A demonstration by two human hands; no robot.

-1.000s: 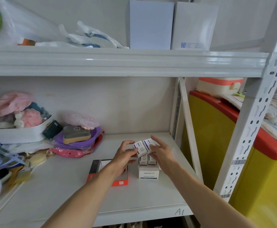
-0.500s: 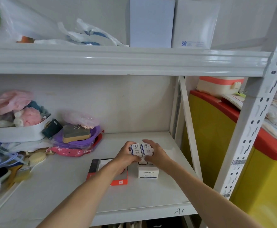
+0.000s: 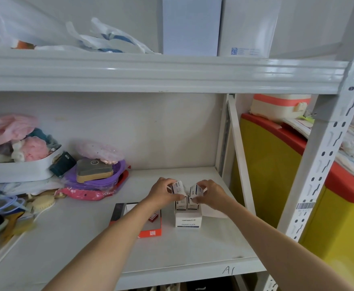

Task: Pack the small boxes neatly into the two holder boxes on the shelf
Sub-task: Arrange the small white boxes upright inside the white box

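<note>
**Both hands over the white holder box, one small box in each**

Left hand pinches a small box between thumb and fingertips, tilted, just above the white holder box. Right hand pinches a second small box the same way, also tilted. The two held boxes sit close side by side, a narrow gap between them.

White holder box stands on the shelf, near its right end, label facing the camera. Two more small boxes stand upright in it, directly under the held ones.

Red-and-black holder box lies flat just left of the white one; the left forearm crosses over it and hides most of the inside. One small red item shows in it beside the arm.

A sheet of white paper lies right of the white box, partly under the right wrist.

Further left, well apart: purple bowl with a grey sponge-like block, pink packet in front of it, white tub of soft things.

Right: shelf post, yellow bin with red lid beyond it.
</note>
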